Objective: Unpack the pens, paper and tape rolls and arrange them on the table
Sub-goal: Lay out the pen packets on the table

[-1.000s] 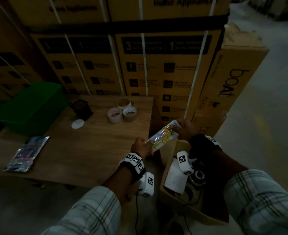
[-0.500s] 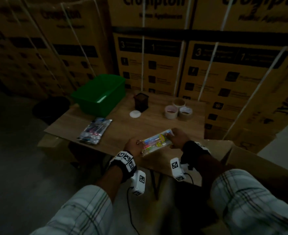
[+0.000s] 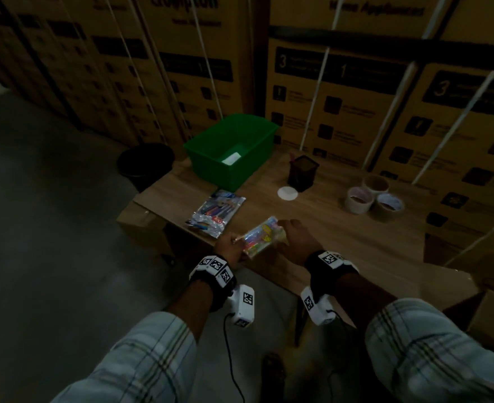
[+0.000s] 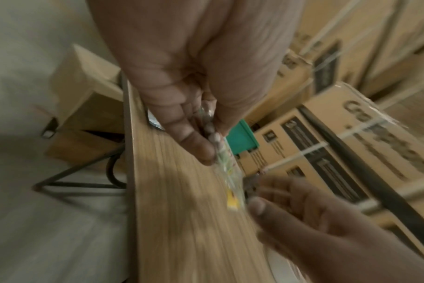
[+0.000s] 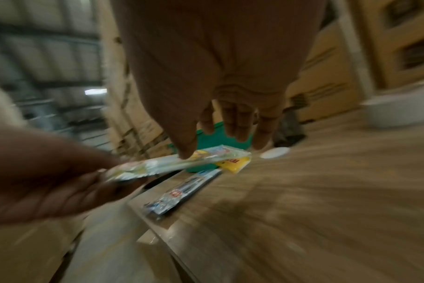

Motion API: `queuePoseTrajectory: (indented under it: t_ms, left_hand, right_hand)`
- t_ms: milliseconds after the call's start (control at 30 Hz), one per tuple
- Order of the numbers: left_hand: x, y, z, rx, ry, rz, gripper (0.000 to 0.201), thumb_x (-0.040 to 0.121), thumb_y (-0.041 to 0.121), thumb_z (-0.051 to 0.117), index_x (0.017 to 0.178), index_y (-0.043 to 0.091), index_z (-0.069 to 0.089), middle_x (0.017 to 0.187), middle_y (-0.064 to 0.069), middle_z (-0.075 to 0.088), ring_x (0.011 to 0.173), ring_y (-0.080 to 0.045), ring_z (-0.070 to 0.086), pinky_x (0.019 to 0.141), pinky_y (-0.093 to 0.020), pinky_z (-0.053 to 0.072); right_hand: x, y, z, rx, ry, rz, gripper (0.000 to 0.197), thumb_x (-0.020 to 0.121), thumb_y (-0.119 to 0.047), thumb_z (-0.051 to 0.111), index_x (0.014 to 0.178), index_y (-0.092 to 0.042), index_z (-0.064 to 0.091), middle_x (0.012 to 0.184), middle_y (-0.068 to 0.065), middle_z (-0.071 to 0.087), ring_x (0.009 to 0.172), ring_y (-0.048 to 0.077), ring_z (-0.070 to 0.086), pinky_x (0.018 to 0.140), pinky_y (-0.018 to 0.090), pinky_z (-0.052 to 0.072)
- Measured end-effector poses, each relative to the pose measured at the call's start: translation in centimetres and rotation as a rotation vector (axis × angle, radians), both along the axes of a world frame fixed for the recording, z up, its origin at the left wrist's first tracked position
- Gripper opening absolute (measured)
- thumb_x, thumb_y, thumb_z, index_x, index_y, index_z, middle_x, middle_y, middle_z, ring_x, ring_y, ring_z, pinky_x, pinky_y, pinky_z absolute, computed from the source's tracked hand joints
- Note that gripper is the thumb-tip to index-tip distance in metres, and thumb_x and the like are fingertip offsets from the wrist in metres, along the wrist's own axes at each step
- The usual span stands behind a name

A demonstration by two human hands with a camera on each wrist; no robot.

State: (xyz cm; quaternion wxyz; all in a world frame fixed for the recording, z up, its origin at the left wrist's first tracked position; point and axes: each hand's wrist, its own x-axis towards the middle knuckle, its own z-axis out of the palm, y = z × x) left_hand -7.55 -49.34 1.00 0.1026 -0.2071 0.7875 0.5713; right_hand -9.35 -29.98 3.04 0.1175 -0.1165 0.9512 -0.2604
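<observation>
A clear pack of coloured pens (image 3: 261,238) hangs just above the wooden table (image 3: 341,237) near its front edge. My left hand (image 3: 235,242) pinches its near end; in the left wrist view the thumb and fingers (image 4: 206,151) close on the wrapper (image 4: 230,172). My right hand (image 3: 283,231) grips the far end, thumb on top of the pack (image 5: 177,164). A second pen pack (image 3: 216,212) lies flat on the table just left of it, also seen as the blue-white pack (image 5: 184,189). Three tape rolls (image 3: 357,199) stand grouped at the right.
A green bin (image 3: 231,149) sits at the table's back left, with a black mesh holder (image 3: 302,173) and a white disc (image 3: 287,193) beside it. A black bucket (image 3: 145,161) stands on the floor to the left. Stacked cartons form the back wall; an open cardboard box (image 3: 487,309) is at right.
Both hands have carried the pen pack from over the open box leftward to the table's front edge, close to the pack lying there. The head view has swung left.
</observation>
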Motion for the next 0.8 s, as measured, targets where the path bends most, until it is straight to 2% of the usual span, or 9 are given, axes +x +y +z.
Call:
queuePoseTrajectory:
  t_ms: [67, 133, 167, 300, 433, 533, 633, 700, 800]
  left_hand:
    - [-1.6, -0.3, -0.2, 0.071, -0.02, 0.049, 0.015, 0.092, 0.002, 0.054, 0.107, 0.002, 0.054, 0.094, -0.018, 0.057, 0.06, -0.019, 0.058, 0.044, -0.019, 0.053]
    - [-3.7, -0.8, -0.3, 0.137, -0.02, 0.08, 0.021, 0.088, 0.001, 0.057, 0.107, 0.008, 0.05, 0.103, -0.018, 0.057, 0.078, -0.028, 0.061, 0.068, -0.039, 0.06]
    - [-5.0, -1.0, -0.8, 0.138, -0.019, 0.07, 0.024, 0.086, 0.003, 0.06, 0.107, 0.011, 0.05, 0.108, -0.017, 0.059, 0.089, -0.029, 0.062, 0.081, -0.049, 0.058]
    - [-10.3, -2.1, -4.6, 0.051, -0.017, -0.021, 0.039, 0.078, 0.005, 0.067, 0.11, 0.023, 0.054, 0.119, -0.01, 0.06, 0.107, -0.03, 0.06, 0.097, -0.052, 0.049]
    - [-11.6, -2.0, -3.3, 0.066, -0.006, -0.012, 0.027, 0.086, 0.004, 0.058, 0.107, 0.019, 0.054, 0.114, -0.02, 0.06, 0.099, -0.032, 0.061, 0.09, -0.05, 0.052]
    - [-12.0, -1.8, -1.3, 0.002, -0.042, -0.026, 0.017, 0.086, 0.012, 0.057, 0.095, 0.027, 0.056, 0.11, -0.024, 0.063, 0.1, -0.038, 0.064, 0.09, -0.052, 0.054]
    - [-13.2, -1.9, 0.6, -0.083, -0.031, -0.114, 0.017, 0.092, 0.009, 0.052, 0.106, 0.01, 0.061, 0.111, -0.02, 0.065, 0.103, -0.033, 0.063, 0.088, -0.039, 0.053]
    - [-14.2, -2.4, 1.3, -0.114, -0.019, -0.153, 0.019, 0.094, 0.008, 0.049, 0.109, 0.005, 0.06, 0.104, -0.015, 0.064, 0.094, -0.026, 0.061, 0.073, -0.031, 0.052]
    - [-15.5, -3.2, 1.0, -0.038, -0.034, -0.205, 0.011, 0.094, 0.007, 0.049, 0.089, 0.014, 0.057, 0.081, -0.007, 0.061, 0.071, -0.02, 0.058, 0.055, -0.025, 0.046]
  right_hand:
    - [-1.2, -1.5, 0.0, 0.021, 0.028, 0.129, 0.062, 0.085, -0.026, 0.062, 0.14, -0.012, 0.037, 0.138, 0.017, 0.037, 0.125, 0.036, 0.042, 0.106, 0.04, 0.038]
    - [-2.5, -2.9, 0.1, 0.04, 0.057, 0.223, 0.061, 0.086, -0.03, 0.062, 0.139, -0.013, 0.039, 0.139, 0.017, 0.037, 0.127, 0.035, 0.04, 0.107, 0.041, 0.037]
    - [-3.2, -3.5, 0.1, 0.053, 0.071, 0.253, 0.061, 0.087, -0.033, 0.062, 0.139, -0.013, 0.04, 0.14, 0.016, 0.037, 0.128, 0.034, 0.039, 0.106, 0.041, 0.038]
    - [-6.3, -4.8, -0.1, 0.158, 0.147, 0.337, 0.067, 0.086, -0.045, 0.059, 0.141, -0.013, 0.037, 0.142, 0.014, 0.037, 0.127, 0.032, 0.04, 0.102, 0.039, 0.04]
    - [-9.1, -6.5, -0.8, 0.184, 0.167, 0.362, 0.052, 0.086, -0.038, 0.058, 0.131, -0.015, 0.046, 0.134, 0.012, 0.045, 0.122, 0.032, 0.044, 0.097, 0.043, 0.042]
    - [-10.4, -7.6, -2.0, 0.18, 0.185, 0.348, 0.045, 0.088, -0.035, 0.054, 0.127, -0.012, 0.05, 0.128, 0.013, 0.051, 0.117, 0.034, 0.048, 0.094, 0.045, 0.044]
    - [-11.6, -8.0, -2.8, 0.163, 0.172, 0.333, 0.044, 0.09, -0.033, 0.051, 0.128, -0.012, 0.049, 0.127, 0.014, 0.055, 0.114, 0.035, 0.054, 0.093, 0.044, 0.048]
    - [-12.5, -8.2, -2.8, 0.145, 0.146, 0.311, 0.048, 0.091, -0.036, 0.052, 0.132, -0.012, 0.047, 0.129, 0.014, 0.057, 0.115, 0.034, 0.057, 0.094, 0.044, 0.049]
    - [-13.6, -8.7, -2.4, 0.144, 0.118, 0.3, 0.05, 0.094, -0.033, 0.049, 0.138, -0.01, 0.042, 0.138, 0.015, 0.051, 0.122, 0.032, 0.054, 0.1, 0.04, 0.046]
